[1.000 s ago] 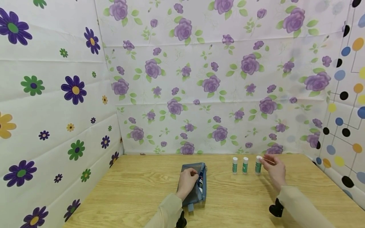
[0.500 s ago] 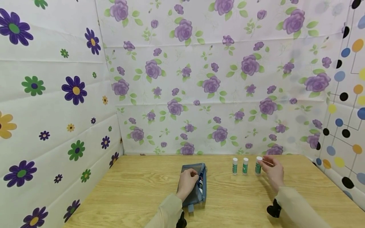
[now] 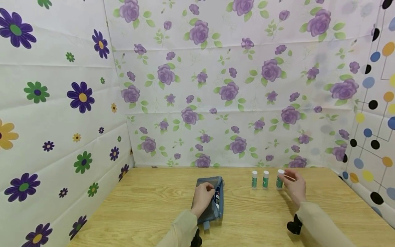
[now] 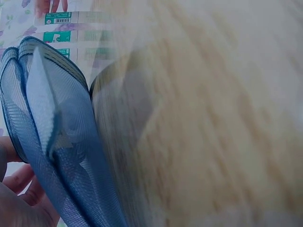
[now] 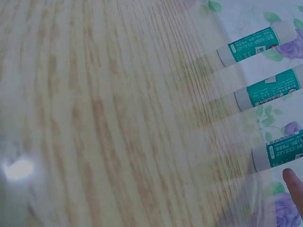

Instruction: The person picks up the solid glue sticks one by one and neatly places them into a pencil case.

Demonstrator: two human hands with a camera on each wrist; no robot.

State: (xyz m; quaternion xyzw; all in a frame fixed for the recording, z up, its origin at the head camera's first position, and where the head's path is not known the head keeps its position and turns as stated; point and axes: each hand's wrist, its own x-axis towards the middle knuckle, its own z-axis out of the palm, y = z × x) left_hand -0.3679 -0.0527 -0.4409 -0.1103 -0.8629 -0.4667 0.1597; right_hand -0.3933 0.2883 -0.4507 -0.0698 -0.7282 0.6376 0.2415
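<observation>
A blue mesh pencil pouch (image 3: pixel 206 214) lies unzipped on the table, a dark tube with a white end (image 3: pixel 217 200) showing in its opening. My left hand (image 3: pixel 202 197) is over the pouch and pinches the edge of its mouth. In the left wrist view the pouch (image 4: pixel 71 127) hides part of that hand (image 4: pixel 23 198). My right hand (image 3: pixel 295 187) reaches to the rightmost green-and-white glue stick (image 3: pixel 279 183), its fingertips right at the white cap. The stick stands upright on the table. In the right wrist view one fingertip (image 5: pixel 289 176) sits just beside this glue stick (image 5: pixel 279 152).
Two more glue sticks stand upright left of the right hand, the middle one (image 3: pixel 265 181) and the left one (image 3: pixel 254 181). The wooden table (image 3: pixel 154 202) ends at a flowered cloth wall (image 3: pixel 185 144) behind them. Patterned sheets hang at both sides.
My right hand has shifted slightly left, its fingertips coming closer about the rightmost glue stick. My left hand and the pouch have stayed in place.
</observation>
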